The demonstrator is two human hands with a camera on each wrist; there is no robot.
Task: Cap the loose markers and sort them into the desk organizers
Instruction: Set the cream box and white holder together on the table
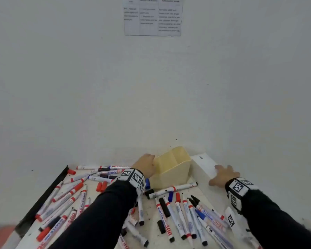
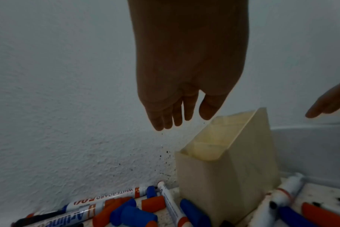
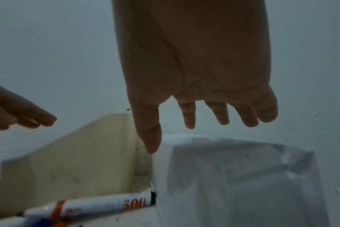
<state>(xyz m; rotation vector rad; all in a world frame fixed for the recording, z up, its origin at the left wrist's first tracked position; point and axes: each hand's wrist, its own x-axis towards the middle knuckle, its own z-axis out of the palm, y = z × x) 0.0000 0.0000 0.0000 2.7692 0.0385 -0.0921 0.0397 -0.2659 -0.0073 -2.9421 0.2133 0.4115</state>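
Observation:
A cream two-compartment organizer (image 1: pixel 174 169) stands at the back of the desk against the wall, with nothing showing inside it (image 2: pixel 215 138). Right of it stands a white organizer (image 1: pixel 204 168), blurred in the right wrist view (image 3: pixel 243 176). My left hand (image 1: pixel 146 165) reaches at the cream organizer's upper left edge, fingers straight and empty (image 2: pixel 173 118). My right hand (image 1: pixel 223 174) hovers over the white organizer with its fingers spread (image 3: pixel 206 121), holding nothing. Several whiteboard markers (image 1: pixel 171 190) and loose red, blue and black caps (image 1: pixel 101 186) lie scattered over the desk.
A white wall (image 1: pixel 151 96) rises right behind the organizers, with a printed sheet (image 1: pixel 152 16) taped high up. The desk's dark left edge (image 1: pixel 48 193) runs diagonally. Markers crowd the desk on both sides of my forearms.

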